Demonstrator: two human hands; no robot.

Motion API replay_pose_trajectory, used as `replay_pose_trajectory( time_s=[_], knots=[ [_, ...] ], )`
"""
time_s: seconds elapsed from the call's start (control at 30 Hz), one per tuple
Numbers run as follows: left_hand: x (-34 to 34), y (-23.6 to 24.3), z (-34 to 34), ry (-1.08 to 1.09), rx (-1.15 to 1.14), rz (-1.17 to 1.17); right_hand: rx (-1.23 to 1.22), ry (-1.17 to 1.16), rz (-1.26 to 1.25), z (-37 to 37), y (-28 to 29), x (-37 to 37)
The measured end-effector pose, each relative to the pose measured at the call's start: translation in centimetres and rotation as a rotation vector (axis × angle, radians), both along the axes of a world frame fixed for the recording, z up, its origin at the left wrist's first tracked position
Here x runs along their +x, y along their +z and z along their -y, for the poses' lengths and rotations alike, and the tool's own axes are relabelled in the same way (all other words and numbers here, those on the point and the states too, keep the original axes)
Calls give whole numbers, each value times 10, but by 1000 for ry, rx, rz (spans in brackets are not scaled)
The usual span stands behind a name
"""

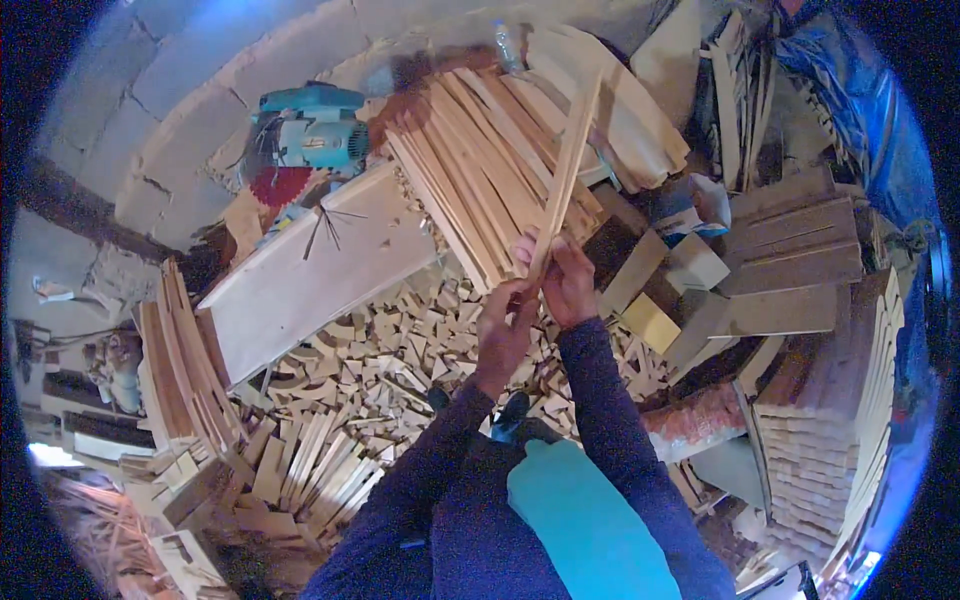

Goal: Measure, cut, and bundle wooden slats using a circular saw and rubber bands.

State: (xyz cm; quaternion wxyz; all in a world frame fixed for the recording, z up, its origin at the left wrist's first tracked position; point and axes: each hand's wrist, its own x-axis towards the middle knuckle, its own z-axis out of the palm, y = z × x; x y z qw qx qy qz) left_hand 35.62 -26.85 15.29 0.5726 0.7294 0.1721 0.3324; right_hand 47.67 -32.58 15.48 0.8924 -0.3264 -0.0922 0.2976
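Note:
A long, narrow wooden strip slants up and away in front of me, its near end between my two hands. My left hand is closed, with its fingertips pinching the lower end of the strip. Just above it on the right, my right hand wraps its fingers round the same strip. Beyond the hands lies a stack of long wooden planks, and the strip crosses in front of its right side. Part of the grip is hidden behind the fingers.
Wood offcuts cover the floor around my feet. A teal power saw with a red blade stands at the back left, beside a pale board. Stacked wood pieces rise at the right. A plastic bottle stands at the back.

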Motion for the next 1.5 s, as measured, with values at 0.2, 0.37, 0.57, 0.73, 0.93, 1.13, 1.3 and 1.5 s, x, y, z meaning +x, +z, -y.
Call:
replay_pose_trajectory(
  time_s=[0.2, 0.37, 0.57, 0.73, 0.93, 1.13, 1.3, 1.5],
  knots=[
    [-3, 1, 8, -1, -205, 9, -49, -10, 2, 6, -6, 0],
    [-4, -5, 10, 57, 12, 44, -56, -23, 29, 10, 6, -6],
    [-6, -2, 14, 35, -23, -10, -50, -27, -19, 16, 6, -1],
    [-10, 7, 11, -20, -19, -53, 14, 39, -105, 18, 11, 0],
    [-7, -4, 16, 13, -6, -48, -23, -4, -115, 19, 0, 2],
    [-3, -12, 16, 50, 72, -18, 115, 126, -198, 21, -4, 5],
    [-4, -2, 20, 72, 300, 6, 155, 77, -203, 32, -10, 1],
    [-2, 8, 34, 60, 441, -79, 255, 64, -240, 46, -24, 3]
  ],
)
